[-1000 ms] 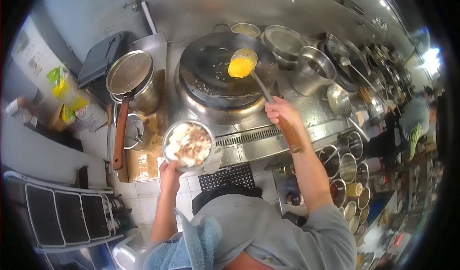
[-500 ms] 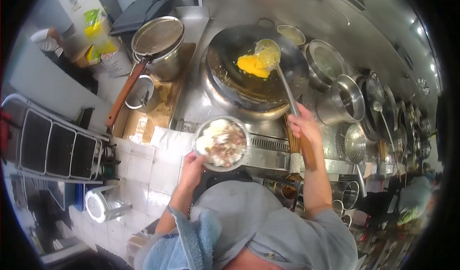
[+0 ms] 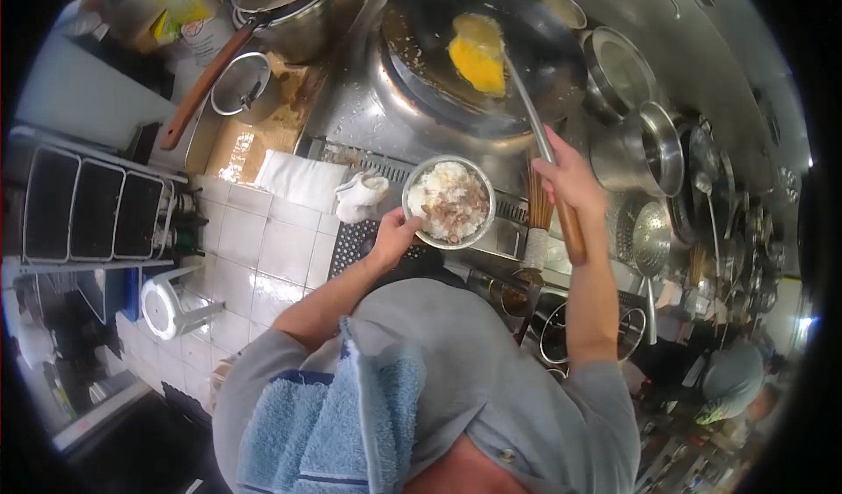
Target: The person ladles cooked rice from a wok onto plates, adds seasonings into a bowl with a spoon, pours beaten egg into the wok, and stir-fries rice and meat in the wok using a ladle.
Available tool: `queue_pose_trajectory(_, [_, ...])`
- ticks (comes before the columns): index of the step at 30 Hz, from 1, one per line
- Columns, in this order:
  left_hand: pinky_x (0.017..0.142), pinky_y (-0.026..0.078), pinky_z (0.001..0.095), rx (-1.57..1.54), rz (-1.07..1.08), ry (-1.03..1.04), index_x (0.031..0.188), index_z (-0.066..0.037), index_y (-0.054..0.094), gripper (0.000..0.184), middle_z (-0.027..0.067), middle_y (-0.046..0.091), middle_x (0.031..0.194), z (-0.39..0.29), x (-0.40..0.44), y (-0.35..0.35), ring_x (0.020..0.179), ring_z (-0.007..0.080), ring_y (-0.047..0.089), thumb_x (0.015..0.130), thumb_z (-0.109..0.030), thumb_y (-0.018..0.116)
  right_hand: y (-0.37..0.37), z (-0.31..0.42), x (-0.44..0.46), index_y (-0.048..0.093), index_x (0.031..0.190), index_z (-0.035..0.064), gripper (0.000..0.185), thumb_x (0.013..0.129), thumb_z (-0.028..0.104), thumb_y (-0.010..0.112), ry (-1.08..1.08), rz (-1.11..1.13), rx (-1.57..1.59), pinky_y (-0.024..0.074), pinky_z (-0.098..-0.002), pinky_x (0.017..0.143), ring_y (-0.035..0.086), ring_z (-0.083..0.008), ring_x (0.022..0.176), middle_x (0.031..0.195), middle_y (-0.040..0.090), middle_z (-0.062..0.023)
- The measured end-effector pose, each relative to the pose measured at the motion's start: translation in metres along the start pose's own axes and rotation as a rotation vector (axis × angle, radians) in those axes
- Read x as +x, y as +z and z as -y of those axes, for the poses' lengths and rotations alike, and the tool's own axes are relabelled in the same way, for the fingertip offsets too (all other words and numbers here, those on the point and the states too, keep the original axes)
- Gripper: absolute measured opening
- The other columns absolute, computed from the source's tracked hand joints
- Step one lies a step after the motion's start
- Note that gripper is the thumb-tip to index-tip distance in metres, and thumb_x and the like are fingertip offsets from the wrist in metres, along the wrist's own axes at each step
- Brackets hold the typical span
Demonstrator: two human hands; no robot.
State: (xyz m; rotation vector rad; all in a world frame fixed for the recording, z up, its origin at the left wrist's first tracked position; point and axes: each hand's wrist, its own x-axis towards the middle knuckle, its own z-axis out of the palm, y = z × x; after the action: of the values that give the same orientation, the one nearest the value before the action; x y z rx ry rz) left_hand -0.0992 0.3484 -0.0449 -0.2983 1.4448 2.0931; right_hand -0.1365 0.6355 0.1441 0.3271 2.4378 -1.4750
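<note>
Right hand point(image 3: 574, 178): the grip is closed around the ladle point(image 3: 570, 227) near the join of wooden handle and metal shaft. The ladle's long axis slants forward and leftward from the grip into the wok point(image 3: 421, 7), its butt pointing back along the forearm. Its head meets a soft yellow mass point(image 3: 479, 63), probably egg, lying ahead and left of this hand, the nearer of the two to the wok. Left hand point(image 3: 395, 235): the grip pinches the near-left side of a metal bowl point(image 3: 450, 246), thumb at the rim, holding it upright between body and stove. Within: rice with chopped meat point(image 3: 452, 205). Surroundings: a bamboo brush point(image 3: 538, 200) beside the right hand; a folded white cloth point(image 3: 301, 178) left of the bowl.
</note>
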Motion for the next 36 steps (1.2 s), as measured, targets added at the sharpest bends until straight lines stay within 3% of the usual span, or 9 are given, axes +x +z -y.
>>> queue_pose_trajectory(9, [0.063, 0.054, 0.03, 0.412, 0.255, -0.126, 0.106, 0.001, 0.054, 0.039, 0.0122, 0.064, 0.088, -0.033, 0.004, -0.029, 0.076, 0.0206, 0.064, 0.079, -0.023, 0.068, 0.004, 0.017, 0.004, 0.029, 0.144, 0.007, 0.066, 0.085, 0.008, 0.056, 0.034, 0.008, 0.269, 0.0398, -0.023, 0.039, 0.047, -0.0078, 0.045, 0.066, 0.051, -0.0011])
queue_pose_trajectory(13, [0.08, 0.05, 0.0422, 0.824, 0.172, 0.208, 0.105, 0.005, 0.051, 0.052, 0.0256, 0.061, 0.088, -0.06, -0.001, -0.03, 0.086, 0.0426, 0.06, 0.072, -0.029, 0.07, 0.027, 0.035, -0.01, 0.028, 0.145, 0.0097, 0.069, 0.084, 0.006, 0.057, 0.076, -0.231, -0.219, 0.0407, -0.0245, 0.039, 0.045, -0.0083, 0.045, 0.062, 0.046, 0.0005])
queue_pose_trajectory(15, [0.074, 0.05, 0.0427, 1.092, 0.13, 0.429, 0.11, 0.005, 0.049, 0.051, 0.022, 0.06, 0.09, -0.074, -0.008, -0.028, 0.085, 0.0343, 0.062, 0.073, -0.024, 0.069, 0.02, 0.023, -0.018, 0.027, 0.145, 0.0097, 0.07, 0.083, 0.005, 0.058, -0.027, -0.172, -0.238, 0.0414, -0.026, 0.039, 0.045, -0.0091, 0.045, 0.061, 0.046, -0.0001])
queue_pose_trajectory(18, [0.079, 0.049, 0.0467, 1.155, 0.189, 0.542, 0.114, 0.005, 0.049, 0.044, 0.0278, 0.059, 0.096, -0.113, -0.02, -0.019, 0.091, 0.0441, 0.058, 0.077, -0.015, 0.064, 0.02, 0.037, -0.004, 0.026, 0.146, 0.0085, 0.07, 0.082, 0.004, 0.055, 0.057, -0.007, 0.261, 0.0427, -0.0268, 0.04, 0.048, -0.0098, 0.046, 0.062, 0.05, -0.002])
queue_pose_trajectory(26, [0.076, 0.049, 0.0462, 1.201, 0.182, 0.787, 0.102, 0.001, 0.059, 0.026, 0.0243, 0.061, 0.093, -0.161, 0.014, -0.016, 0.084, 0.0422, 0.059, 0.079, -0.009, 0.06, 0.01, -0.009, 0.003, 0.026, 0.144, 0.0042, 0.07, 0.08, 0.007, 0.054, -0.4, -0.205, -0.416, 0.0433, -0.0293, 0.042, 0.049, -0.0135, 0.044, 0.063, 0.052, -0.0058])
queue_pose_trajectory(28, [0.075, 0.049, 0.0454, 1.198, 0.122, 0.798, 0.094, 0.002, 0.062, 0.018, 0.0226, 0.062, 0.09, -0.148, 0.02, -0.018, 0.083, 0.041, 0.06, 0.08, -0.009, 0.06, 0.006, 0.04, -0.014, 0.026, 0.144, 0.0036, 0.07, 0.079, 0.007, 0.054, 0.002, 0.075, 0.007, 0.0441, -0.0305, 0.043, 0.051, -0.0159, 0.045, 0.064, 0.054, -0.0079])
queue_pose_trajectory(32, [0.073, 0.049, 0.0434, 1.169, 0.155, 0.826, 0.088, 0.003, 0.064, 0.017, 0.0222, 0.063, 0.089, -0.153, 0.01, -0.009, 0.081, 0.0394, 0.061, 0.085, -0.012, 0.059, 0.016, 0.017, 0.041, 0.029, 0.143, 0.0066, 0.072, 0.076, 0.006, 0.054, -0.096, -0.157, -0.123, 0.0453, -0.0296, 0.043, 0.053, -0.0151, 0.045, 0.066, 0.054, -0.006])
queue_pose_trajectory(34, [0.072, 0.049, 0.0423, 1.115, 0.123, 0.85, 0.086, 0.004, 0.065, 0.019, 0.0221, 0.064, 0.089, -0.152, 0.004, -0.026, 0.08, 0.0385, 0.062, 0.087, -0.014, 0.058, 0.005, -0.039, 0.017, 0.03, 0.143, 0.0069, 0.07, 0.078, 0.006, 0.055, -0.643, -0.37, -0.471, 0.0443, -0.0284, 0.042, 0.05, -0.0134, 0.043, 0.063, 0.052, -0.004])
queue_pose_trajectory(36, [0.072, 0.049, 0.0415, 1.133, 0.049, 0.825, 0.085, 0.005, 0.064, 0.02, 0.0219, 0.064, 0.089, -0.149, 0.005, -0.037, 0.08, 0.0375, 0.062, 0.089, -0.014, 0.056, -0.016, -0.04, 0.009, 0.031, 0.142, 0.0063, 0.066, 0.08, 0.006, 0.055, -0.637, -0.309, -0.384, 0.0428, -0.0261, 0.042, 0.049, -0.0109, 0.044, 0.066, 0.053, -0.0025])
